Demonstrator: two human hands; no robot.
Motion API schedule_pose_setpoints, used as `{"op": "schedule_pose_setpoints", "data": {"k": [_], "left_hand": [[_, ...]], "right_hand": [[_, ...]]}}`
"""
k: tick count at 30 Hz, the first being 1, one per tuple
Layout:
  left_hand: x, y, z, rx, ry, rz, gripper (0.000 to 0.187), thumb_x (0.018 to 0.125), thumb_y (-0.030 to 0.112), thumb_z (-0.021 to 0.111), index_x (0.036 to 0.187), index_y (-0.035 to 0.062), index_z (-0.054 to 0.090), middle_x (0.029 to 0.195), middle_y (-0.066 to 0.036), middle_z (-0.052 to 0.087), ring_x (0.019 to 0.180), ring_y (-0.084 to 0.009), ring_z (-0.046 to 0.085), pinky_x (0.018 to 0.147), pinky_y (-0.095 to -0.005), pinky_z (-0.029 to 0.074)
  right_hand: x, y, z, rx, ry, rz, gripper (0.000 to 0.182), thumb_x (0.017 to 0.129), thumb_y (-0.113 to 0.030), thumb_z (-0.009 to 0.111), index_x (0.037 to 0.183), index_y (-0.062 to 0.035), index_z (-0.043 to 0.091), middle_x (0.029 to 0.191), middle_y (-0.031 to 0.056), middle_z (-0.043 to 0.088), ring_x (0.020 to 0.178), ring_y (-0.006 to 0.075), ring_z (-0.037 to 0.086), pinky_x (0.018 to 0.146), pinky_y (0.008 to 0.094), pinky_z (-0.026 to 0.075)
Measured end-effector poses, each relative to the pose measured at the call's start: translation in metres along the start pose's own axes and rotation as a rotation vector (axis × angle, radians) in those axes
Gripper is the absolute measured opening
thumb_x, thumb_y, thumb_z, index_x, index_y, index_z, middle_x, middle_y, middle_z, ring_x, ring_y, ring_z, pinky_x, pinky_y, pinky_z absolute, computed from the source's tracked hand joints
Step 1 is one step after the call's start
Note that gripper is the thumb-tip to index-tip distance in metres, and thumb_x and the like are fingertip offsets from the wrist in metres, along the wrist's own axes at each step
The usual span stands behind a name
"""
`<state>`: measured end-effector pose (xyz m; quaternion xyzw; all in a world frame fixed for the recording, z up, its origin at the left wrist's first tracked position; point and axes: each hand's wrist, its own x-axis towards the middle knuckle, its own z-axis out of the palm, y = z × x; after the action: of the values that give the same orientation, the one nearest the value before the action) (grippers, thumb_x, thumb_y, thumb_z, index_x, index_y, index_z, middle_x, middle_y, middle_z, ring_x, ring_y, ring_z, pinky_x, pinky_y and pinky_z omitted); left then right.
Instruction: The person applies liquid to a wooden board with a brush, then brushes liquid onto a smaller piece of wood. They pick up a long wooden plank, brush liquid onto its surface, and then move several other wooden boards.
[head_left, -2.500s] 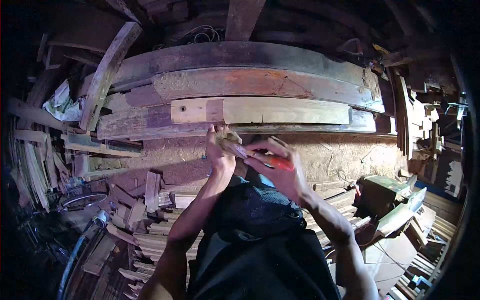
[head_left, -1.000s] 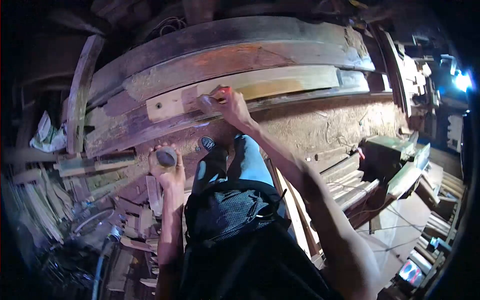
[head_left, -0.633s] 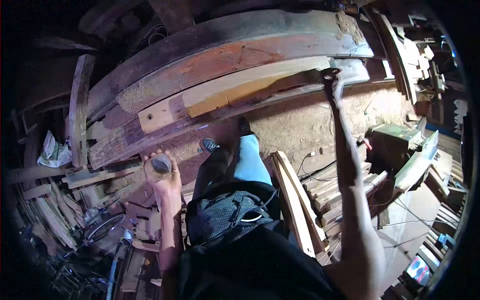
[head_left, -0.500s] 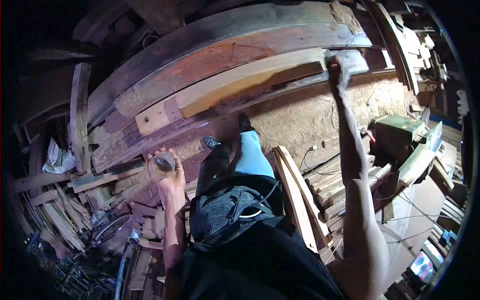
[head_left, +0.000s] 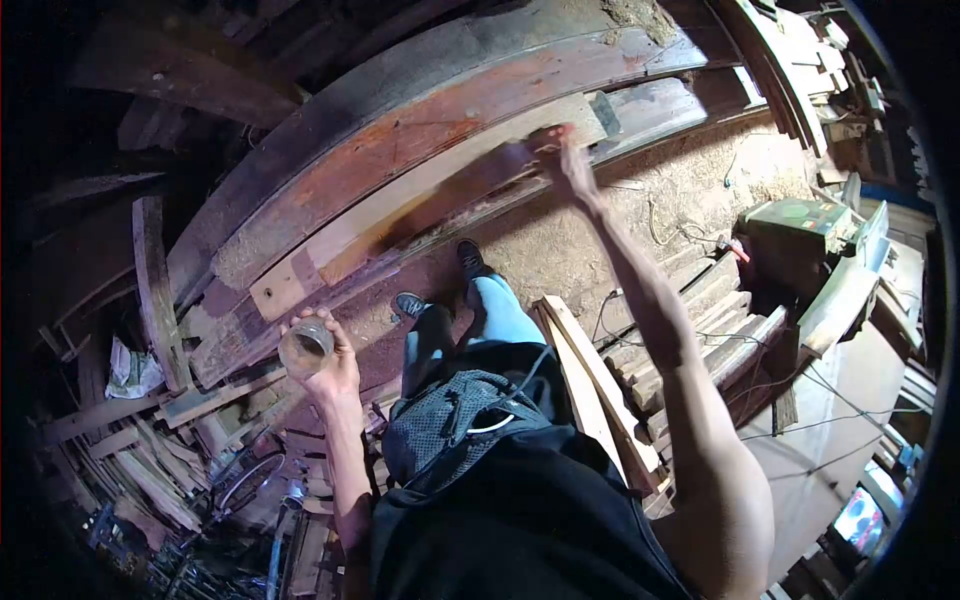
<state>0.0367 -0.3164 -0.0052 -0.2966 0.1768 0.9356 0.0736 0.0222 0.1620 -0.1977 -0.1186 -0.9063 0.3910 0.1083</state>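
My left hand holds a round clear container with its fingers wrapped round it, at the left of the long boards. My right hand is closed over the far part of a light board; what it grips, if anything, is too dark and blurred to make out. A darker, wet-looking strip runs along the board from below that hand toward the left. The board's near end has a small round hole. A reddish plank lies directly behind it.
Stacked wood pieces and two pale slats lie to the right of my legs. A green box-like machine stands beyond them, with loose cables nearby. Scrap wood fills the lower left. A metal pipe stands beside it.
My right hand has moved left along the board from its far right end. My left hand still holds the container, and the view has shifted slightly.
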Motion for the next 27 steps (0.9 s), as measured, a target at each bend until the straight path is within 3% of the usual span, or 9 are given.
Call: {"op": "schedule_pose_setpoints", "data": {"k": [2, 4, 6, 9, 10, 16, 21, 22, 27], "left_hand": [[-0.004, -0.005, 0.005, -0.019, 0.016, 0.004, 0.024, 0.085, 0.021, 0.066, 0.096, -0.0004, 0.065, 0.102, -0.013, 0.063, 0.097, -0.0292, 0.059, 0.075, -0.0328, 0.059], [-0.005, -0.009, 0.004, -0.036, 0.028, 0.014, 0.023, 0.085, 0.02, 0.065, 0.097, -0.0004, 0.065, 0.103, -0.013, 0.063, 0.097, -0.0288, 0.059, 0.075, -0.033, 0.059], [-0.008, -0.015, 0.005, -0.038, 0.03, 0.018, 0.023, 0.085, 0.02, 0.066, 0.096, -0.0004, 0.065, 0.102, -0.013, 0.063, 0.097, -0.0285, 0.058, 0.076, -0.0331, 0.059], [-0.009, -0.024, 0.002, -0.055, 0.029, 0.014, 0.025, 0.085, 0.019, 0.066, 0.097, -0.0017, 0.063, 0.102, -0.013, 0.062, 0.097, -0.0282, 0.058, 0.077, -0.0325, 0.058], [-0.009, -0.025, 0.001, -0.053, 0.028, 0.013, 0.025, 0.085, 0.019, 0.066, 0.097, -0.0017, 0.063, 0.102, -0.013, 0.062, 0.097, -0.0282, 0.058, 0.077, -0.0325, 0.058], [-0.005, -0.03, 0.015, -0.052, 0.081, -0.017, 0.024, 0.091, 0.025, 0.061, 0.094, 0.0015, 0.064, 0.097, -0.009, 0.064, 0.093, -0.0256, 0.061, 0.076, -0.0316, 0.058], [-0.009, -0.033, 0.026, -0.002, 0.024, 0.022, 0.021, 0.09, 0.023, 0.062, 0.094, 0.0017, 0.064, 0.098, -0.009, 0.064, 0.094, -0.0244, 0.06, 0.075, -0.031, 0.058], [-0.01, -0.033, 0.026, 0.014, 0.012, 0.04, 0.021, 0.09, 0.022, 0.062, 0.095, 0.0018, 0.064, 0.098, -0.009, 0.064, 0.094, -0.0242, 0.06, 0.074, -0.0309, 0.058], [-0.008, -0.031, 0.01, -0.064, 0.024, 0.018, 0.029, 0.08, 0.014, 0.069, 0.101, -0.0034, 0.061, 0.1, -0.015, 0.061, 0.096, -0.0294, 0.058, 0.077, -0.0328, 0.058]], "right_hand": [[0.027, 0.011, -0.079, 0.463, 0.244, 0.054, 0.025, 0.097, -0.016, 0.043, 0.102, 0.0007, 0.062, 0.085, 0.0131, 0.065, 0.074, 0.0222, 0.061, 0.067, 0.0333, 0.05], [0.049, 0.066, -0.132, -0.058, 0.342, -0.046, 0.023, 0.095, -0.019, 0.049, 0.092, -0.0008, 0.063, 0.079, 0.0124, 0.063, 0.07, 0.0218, 0.06, 0.062, 0.0347, 0.047], [0.054, -0.022, -0.164, -0.286, 0.253, 0.122, 0.021, 0.093, -0.023, 0.053, 0.094, -0.0033, 0.062, 0.078, 0.0123, 0.063, 0.07, 0.0239, 0.061, 0.062, 0.0359, 0.046], [0.042, -0.021, -0.121, -0.442, 0.292, -0.305, 0.016, 0.091, -0.014, 0.053, 0.103, -0.0131, 0.064, 0.091, 0.0118, 0.065, 0.081, 0.0328, 0.064, 0.071, 0.0417, 0.051], [0.024, -0.05, -0.099, -0.419, 0.084, -0.113, 0.025, 0.086, -0.009, 0.055, 0.109, -0.0141, 0.063, 0.097, 0.011, 0.065, 0.084, 0.0347, 0.064, 0.073, 0.0431, 0.053], [0.0, -0.124, -0.038, 0.483, -0.133, -0.027, 0.018, 0.088, -0.011, 0.058, 0.1, 0.0019, 0.063, 0.091, 0.0197, 0.068, 0.08, 0.0313, 0.068, 0.068, 0.0344, 0.053], [0.015, 0.058, -0.101, 0.562, 0.284, 0.136, 0.022, 0.085, -0.013, 0.055, 0.1, -0.0007, 0.066, 0.081, 0.0155, 0.069, 0.077, 0.0226, 0.068, 0.067, 0.0341, 0.052], [0.02, 0.021, -0.148, -0.119, 0.21, 0.121, 0.022, 0.088, -0.018, 0.056, 0.102, -0.004, 0.067, 0.083, 0.0151, 0.069, 0.076, 0.0242, 0.068, 0.066, 0.0337, 0.052], [0.019, -0.013, -0.163, -0.318, 0.277, -0.017, 0.017, 0.076, -0.005, 0.064, 0.093, -0.0074, 0.067, 0.088, 0.011, 0.069, 0.08, 0.029, 0.067, 0.067, 0.0372, 0.052]]}}
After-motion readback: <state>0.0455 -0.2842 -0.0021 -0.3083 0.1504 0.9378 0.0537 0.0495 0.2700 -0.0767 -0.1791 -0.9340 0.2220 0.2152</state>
